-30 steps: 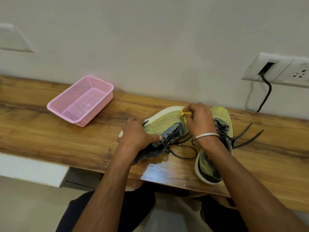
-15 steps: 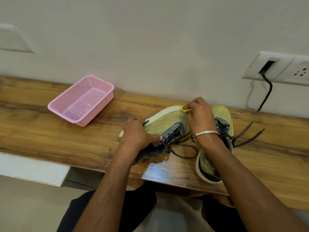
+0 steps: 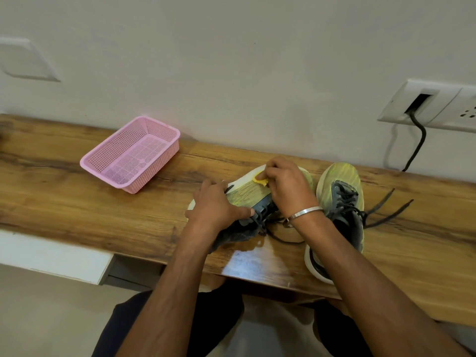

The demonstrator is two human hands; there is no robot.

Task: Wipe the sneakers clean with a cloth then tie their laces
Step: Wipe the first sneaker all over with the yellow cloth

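Note:
Two yellow-green sneakers with grey tongues and dark loose laces lie on the wooden shelf (image 3: 77,202). The left sneaker (image 3: 247,194) is tipped on its side with its white sole edge up. My left hand (image 3: 216,207) grips it at the middle, thumb by the laces. My right hand (image 3: 286,186) pinches a small yellow cloth (image 3: 260,180) against the sneaker's white sole edge near the toe. The right sneaker (image 3: 342,202) stands upright to the right, its laces (image 3: 386,210) spread on the wood.
An empty pink mesh basket (image 3: 131,155) sits at the back left of the shelf by the wall. A white wall socket (image 3: 427,104) with a dark cable (image 3: 417,145) hangs at the right. My knees are under the shelf's front edge.
My right hand with the yellow cloth has slid left along the sneaker's sole edge. The right sneaker now shows more fully. My left hand keeps its grip.

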